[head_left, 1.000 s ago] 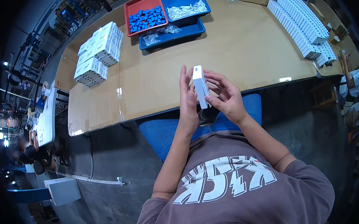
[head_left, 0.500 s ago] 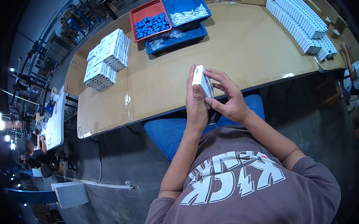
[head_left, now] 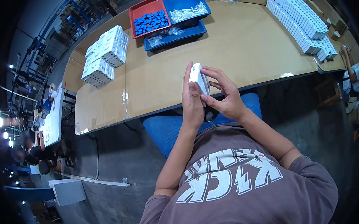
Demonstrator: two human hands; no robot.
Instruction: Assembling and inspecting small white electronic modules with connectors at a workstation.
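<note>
A small white box (head_left: 196, 73) with dark print stands tilted between my two hands, just over the near edge of the table. My left hand (head_left: 192, 101) is wrapped along its left side, thumb across the near face and fingers behind. From the right, my right hand (head_left: 227, 98) grips the box with thumb and fingertips. The box's right side looks clear or shiny, but the fingers cover much of it.
The cardboard-covered table (head_left: 241, 48) holds stacked white boxes (head_left: 105, 53) at left. A red tray (head_left: 150, 17) of blue pieces, a blue tray (head_left: 186, 6) of white pieces and a lower blue tray (head_left: 175, 40) stand behind. Rows of small boxes (head_left: 300, 20) sit far right, near another person's hand (head_left: 344, 50).
The whole view has shifted slightly, so everything sits a little further left and higher. Both hands keep nearly the same hold on the box.
</note>
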